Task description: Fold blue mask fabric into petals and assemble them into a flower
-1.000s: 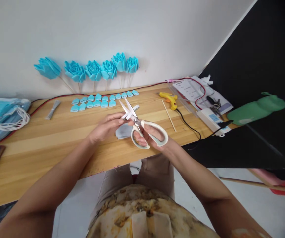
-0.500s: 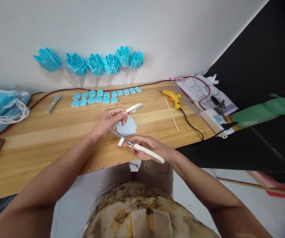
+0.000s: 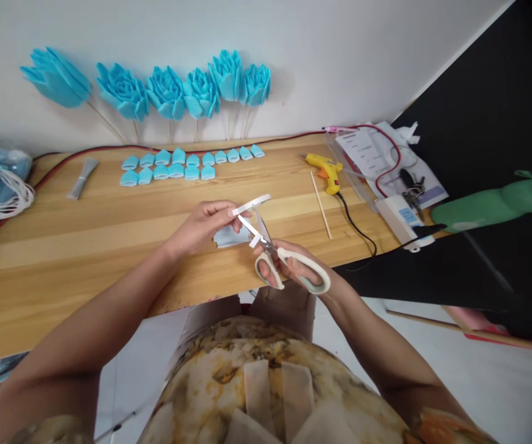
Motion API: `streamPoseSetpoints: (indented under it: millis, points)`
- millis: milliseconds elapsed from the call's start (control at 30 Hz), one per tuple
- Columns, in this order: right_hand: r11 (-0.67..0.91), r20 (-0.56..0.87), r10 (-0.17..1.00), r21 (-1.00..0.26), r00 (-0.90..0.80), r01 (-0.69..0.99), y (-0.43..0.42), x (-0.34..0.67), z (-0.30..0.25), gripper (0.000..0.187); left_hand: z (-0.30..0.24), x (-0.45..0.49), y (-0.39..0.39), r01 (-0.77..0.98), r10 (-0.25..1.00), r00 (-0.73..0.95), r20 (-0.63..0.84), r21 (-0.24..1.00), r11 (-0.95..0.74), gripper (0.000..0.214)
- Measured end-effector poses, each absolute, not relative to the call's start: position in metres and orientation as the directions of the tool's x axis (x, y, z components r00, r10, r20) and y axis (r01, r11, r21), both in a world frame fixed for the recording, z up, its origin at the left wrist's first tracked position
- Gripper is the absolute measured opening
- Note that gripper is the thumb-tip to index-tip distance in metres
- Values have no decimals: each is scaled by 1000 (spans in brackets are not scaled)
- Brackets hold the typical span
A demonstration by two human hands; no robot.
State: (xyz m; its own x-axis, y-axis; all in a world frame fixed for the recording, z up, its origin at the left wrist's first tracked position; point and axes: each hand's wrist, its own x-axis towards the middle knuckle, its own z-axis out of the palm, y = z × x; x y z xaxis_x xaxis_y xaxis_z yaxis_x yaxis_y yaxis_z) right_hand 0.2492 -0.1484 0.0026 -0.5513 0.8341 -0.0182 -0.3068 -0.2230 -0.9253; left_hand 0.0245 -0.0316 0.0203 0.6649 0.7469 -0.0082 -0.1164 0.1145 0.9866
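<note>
My left hand [image 3: 208, 225] pinches a narrow roll of white tape [image 3: 257, 202], seen nearly edge-on, between thumb and fingers. My right hand [image 3: 293, 256] has its fingers through the cream handles of a pair of scissors [image 3: 303, 271]. The scissor blades stand apart, pointing up and left close to the tape roll. A short white tape piece [image 3: 255, 241] shows by the right fingertips at the blades; how it is held is unclear. Beneath both hands lies a stack of pale blue sheets [image 3: 229, 237], partly covered.
Blue flowers on sticks [image 3: 166, 92] lean along the wall. Folded blue petals [image 3: 175, 171] lie in rows before them. A yellow glue gun [image 3: 328, 169], a thin wooden stick [image 3: 321, 206], a power strip [image 3: 397, 219] and a green bottle [image 3: 492, 206] are at right.
The scissors have swung from pointing left with blades nearly together to pointing up with blades spread, close to the tape roll. The view has tilted slightly.
</note>
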Motion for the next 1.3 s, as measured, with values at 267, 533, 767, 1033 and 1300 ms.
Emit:
streamPoseSetpoints:
  millis: [267, 533, 767, 1033, 1300]
  points:
    - [-258, -36, 870, -882, -492, -393, -144, 237, 0, 58, 19, 25, -35, -67, 725, 688, 28, 997, 25, 30]
    - [-287, -32, 896, -804, -443, -520, -149, 223, 3, 52, 23, 24, -36, -31, 728, 686, -5, 999, 36, 34]
    - [-350, -109, 888, -791, -447, -502, -148, 225, 1, 58, 26, 21, -34, 16, 711, 702, -38, 999, 38, 32]
    - [-377, -106, 881, -744, -461, -551, -152, 221, 4, 52, 35, 18, -33, -71, 615, 787, -53, 982, 175, 34]
    - [-373, -163, 892, -791, -421, -485, -151, 223, 11, 56, 37, 26, -35, 57, 700, 714, -25, 998, -22, 37]
